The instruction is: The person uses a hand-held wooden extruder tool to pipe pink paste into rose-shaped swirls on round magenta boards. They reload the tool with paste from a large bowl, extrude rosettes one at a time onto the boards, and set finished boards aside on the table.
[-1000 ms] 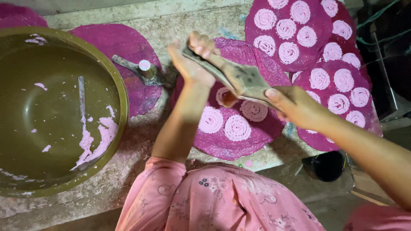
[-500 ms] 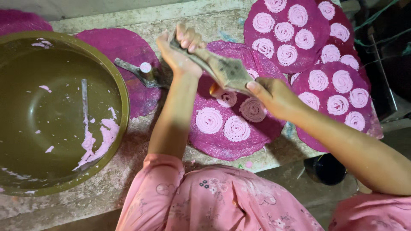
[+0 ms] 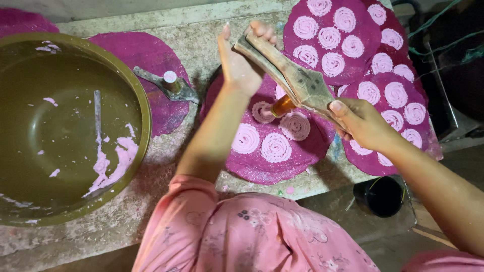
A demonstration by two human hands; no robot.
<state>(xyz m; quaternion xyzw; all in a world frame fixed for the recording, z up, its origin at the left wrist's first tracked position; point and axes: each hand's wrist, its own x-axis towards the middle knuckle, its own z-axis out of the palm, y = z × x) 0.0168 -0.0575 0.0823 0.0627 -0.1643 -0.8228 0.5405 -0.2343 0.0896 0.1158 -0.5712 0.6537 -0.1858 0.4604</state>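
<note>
Partly, the wooden press [image 3: 292, 75] hides the right hand [image 3: 360, 123] fingers.

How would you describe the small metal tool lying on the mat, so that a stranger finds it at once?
Start at the large olive-green bowl on the left. Just right of its rim lies an empty magenta mat, and the flat grey metal tool lies across it. Unlike the wooden press in the hands, nobody holds it, and a pale pink cap sits on top.

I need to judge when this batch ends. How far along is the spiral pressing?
Done: two mats at upper right are filled with pink spirals. In hand: left hand and right hand grip the wooden press over the near mat, four spirals laid. Left: one bare mat; little dough in the bowl.
</note>
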